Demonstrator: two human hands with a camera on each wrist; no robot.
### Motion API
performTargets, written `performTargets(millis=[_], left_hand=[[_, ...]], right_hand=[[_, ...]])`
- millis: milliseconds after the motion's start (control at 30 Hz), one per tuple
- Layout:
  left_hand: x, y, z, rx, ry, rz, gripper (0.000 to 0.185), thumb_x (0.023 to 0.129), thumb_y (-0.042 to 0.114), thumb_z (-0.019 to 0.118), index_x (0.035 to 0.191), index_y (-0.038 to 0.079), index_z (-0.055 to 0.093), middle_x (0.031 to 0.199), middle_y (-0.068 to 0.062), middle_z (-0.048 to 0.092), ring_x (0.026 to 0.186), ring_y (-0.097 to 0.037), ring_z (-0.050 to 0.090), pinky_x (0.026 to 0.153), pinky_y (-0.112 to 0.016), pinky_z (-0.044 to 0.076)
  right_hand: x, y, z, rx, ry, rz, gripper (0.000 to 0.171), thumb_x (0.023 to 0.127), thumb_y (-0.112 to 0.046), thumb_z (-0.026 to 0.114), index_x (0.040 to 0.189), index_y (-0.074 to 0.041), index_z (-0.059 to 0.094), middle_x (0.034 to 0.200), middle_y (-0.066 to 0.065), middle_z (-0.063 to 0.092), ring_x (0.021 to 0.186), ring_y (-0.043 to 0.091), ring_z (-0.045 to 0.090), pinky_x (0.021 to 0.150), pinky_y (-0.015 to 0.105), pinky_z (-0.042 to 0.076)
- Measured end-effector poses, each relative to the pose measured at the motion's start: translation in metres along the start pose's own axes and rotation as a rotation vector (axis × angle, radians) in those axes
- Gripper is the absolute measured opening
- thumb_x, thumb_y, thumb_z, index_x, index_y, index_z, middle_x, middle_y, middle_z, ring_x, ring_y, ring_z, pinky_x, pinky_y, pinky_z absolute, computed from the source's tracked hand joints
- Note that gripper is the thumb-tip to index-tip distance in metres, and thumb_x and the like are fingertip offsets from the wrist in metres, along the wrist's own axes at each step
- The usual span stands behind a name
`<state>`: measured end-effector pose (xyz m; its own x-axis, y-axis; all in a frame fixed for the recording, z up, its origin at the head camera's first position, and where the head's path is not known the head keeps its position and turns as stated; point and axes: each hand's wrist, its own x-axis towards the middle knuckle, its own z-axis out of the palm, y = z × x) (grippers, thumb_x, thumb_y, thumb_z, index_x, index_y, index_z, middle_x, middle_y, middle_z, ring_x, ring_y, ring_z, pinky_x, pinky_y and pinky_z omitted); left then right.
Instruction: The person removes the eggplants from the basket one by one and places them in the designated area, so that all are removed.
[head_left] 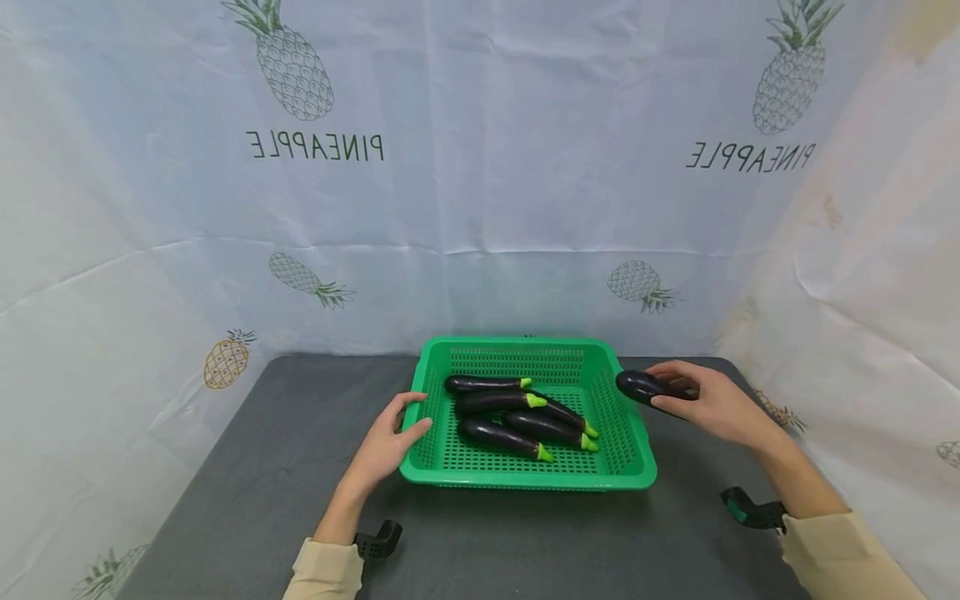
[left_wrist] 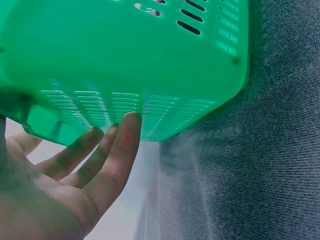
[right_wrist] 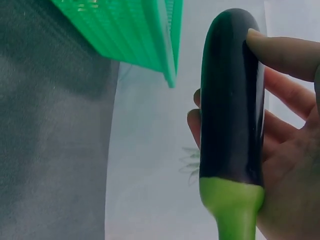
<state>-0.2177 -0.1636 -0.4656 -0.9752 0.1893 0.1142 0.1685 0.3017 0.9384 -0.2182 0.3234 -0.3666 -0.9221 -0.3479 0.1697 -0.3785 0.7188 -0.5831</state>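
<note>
A green plastic basket stands on the dark table with several dark purple eggplants lying in it, their green stem ends mostly to the right. At its left side is my left hand, thumb and forefinger over the rim. In the left wrist view, loosely extended fingers rest against the basket's slotted outer wall. To the right of the basket, my right hand holds another eggplant above the table. The right thumb presses one side, fingers behind it; the green stem end points toward the wrist camera.
A dark grey cloth-like surface covers the table. Pale curtains with pineapple prints hang behind it and on both sides. A black strap mount sits at the left wrist, another at the right.
</note>
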Motion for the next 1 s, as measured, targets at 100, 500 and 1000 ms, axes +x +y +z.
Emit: performTargets(millis=[100,500,1000], left_hand=[[0.000,0.000,0.000,-0.004,0.002,-0.001,0.055,0.102,0.030,0.066,0.149,0.010,0.046,0.145,-0.018,0.052,0.125,-0.033,0.058,0.089,-0.043,0.053],[0.000,0.001,0.000,-0.002,0.002,0.005,0.054,0.102,0.029,0.065,0.149,0.009,0.046,0.147,-0.019,0.050,0.128,-0.035,0.056,0.092,-0.044,0.052],[-0.001,-0.001,0.000,-0.011,0.003,-0.002,0.055,0.102,0.029,0.066,0.149,0.010,0.046,0.144,-0.019,0.053,0.124,-0.033,0.058,0.089,-0.042,0.053]], right_hand=[[-0.001,0.008,-0.001,-0.011,0.013,0.015,0.042,0.099,-0.023,0.070,0.136,-0.006,0.060,0.121,0.015,0.065,0.101,0.031,0.066,0.070,0.033,0.053],[-0.004,0.040,-0.001,-0.004,0.010,0.053,0.044,0.100,-0.019,0.068,0.137,0.001,0.057,0.122,0.022,0.062,0.103,0.037,0.065,0.069,0.033,0.053],[0.000,0.082,0.028,0.022,-0.018,0.081,0.040,0.098,-0.017,0.071,0.131,0.003,0.060,0.116,0.021,0.065,0.101,0.036,0.066,0.070,0.037,0.053]])
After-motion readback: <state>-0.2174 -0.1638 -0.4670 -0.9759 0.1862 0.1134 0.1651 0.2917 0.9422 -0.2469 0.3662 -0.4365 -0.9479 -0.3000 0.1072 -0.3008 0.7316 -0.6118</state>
